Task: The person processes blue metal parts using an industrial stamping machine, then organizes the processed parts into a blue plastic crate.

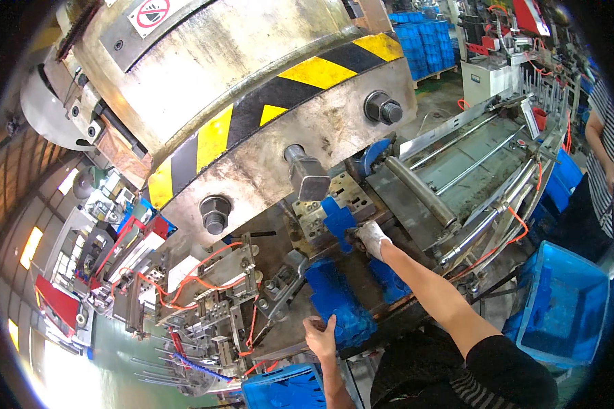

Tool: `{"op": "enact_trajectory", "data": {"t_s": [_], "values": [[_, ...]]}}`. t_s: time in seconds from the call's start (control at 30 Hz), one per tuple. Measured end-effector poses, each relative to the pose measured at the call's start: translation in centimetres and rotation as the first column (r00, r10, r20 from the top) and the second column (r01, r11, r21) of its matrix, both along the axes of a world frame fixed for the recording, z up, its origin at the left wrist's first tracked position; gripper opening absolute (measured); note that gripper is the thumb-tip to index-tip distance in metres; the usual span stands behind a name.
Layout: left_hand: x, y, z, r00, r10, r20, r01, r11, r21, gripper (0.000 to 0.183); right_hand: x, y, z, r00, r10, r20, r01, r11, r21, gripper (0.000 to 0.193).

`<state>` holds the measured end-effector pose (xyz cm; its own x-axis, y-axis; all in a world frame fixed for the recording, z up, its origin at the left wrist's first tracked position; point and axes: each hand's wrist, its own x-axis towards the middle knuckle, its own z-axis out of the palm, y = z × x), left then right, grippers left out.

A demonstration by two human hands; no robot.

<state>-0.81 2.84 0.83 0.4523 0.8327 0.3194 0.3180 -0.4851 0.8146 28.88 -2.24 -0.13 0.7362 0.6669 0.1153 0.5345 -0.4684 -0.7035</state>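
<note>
- Largest in my view is the press (211,102), its yellow-and-black band slanting above the work.
- To its right I see a metal rail frame (481,153) with a roller at its near end.
- Under the press, the bench (359,271) carries the blue pieces.
- At right, a blue crate (559,356) stands tilted in my view, its blue inner walls and floor showing.
- By the lower edge, another blue crate (273,382) holds flat blue pieces.
- The stack of blue pieces (338,300) lies flat on the bench; its long axis runs away from the person, far end leaning left.
- More blue pieces (389,278) lie partly behind the right forearm.
- On the die block (314,221) rests a single blue piece (339,219), long axis pointing into the press, slightly left.
- The bare left hand (320,335) is at the stack's near left edge, thumb against it; whether its fingers clamp it, I cannot tell.
- The gloved right hand (372,238) is just beside the single piece; I cannot tell if its fingers grip.
</note>
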Motion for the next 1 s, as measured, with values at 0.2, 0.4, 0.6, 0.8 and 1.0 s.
{"op": "enact_trajectory", "data": {"t_s": [0.2, 0.4, 0.6, 0.8, 1.0], "values": [[-0.7, 1.2, 0.1, 0.993, -0.029, -0.115, 0.028, 1.0, -0.013, 0.033, -1.6, 1.4, -0.1, 0.994, 0.066, -0.084, -0.065, 0.998, 0.013, 0.014], [-1.2, 1.7, -0.8, 0.994, -0.014, -0.106, 0.012, 1.0, -0.025, 0.031, -4.6, 0.5, 5.1, 0.548, 0.07, -0.834, 0.453, 0.813, 0.366, 0.013], [-0.8, 1.2, -0.6, 0.997, -0.053, -0.058, 0.051, 0.998, -0.033, 0.029, -3.7, 0.2, 3.7, 0.569, 0.133, -0.812, 0.479, 0.748, 0.459, 0.015], [-2.0, 1.8, -0.6, 0.997, 0.0, -0.079, -0.003, 0.999, -0.041, 0.028, -4.1, 2.1, 4.5, 0.665, -0.028, -0.746, 0.335, 0.904, 0.265, 0.012], [-0.6, 1.3, -0.5, 0.997, -0.055, -0.049, 0.052, 0.997, -0.062, 0.027, 0.6, 2.5, -2.1, 0.953, -0.063, -0.296, 0.098, 0.99, 0.102, 0.017]]}}
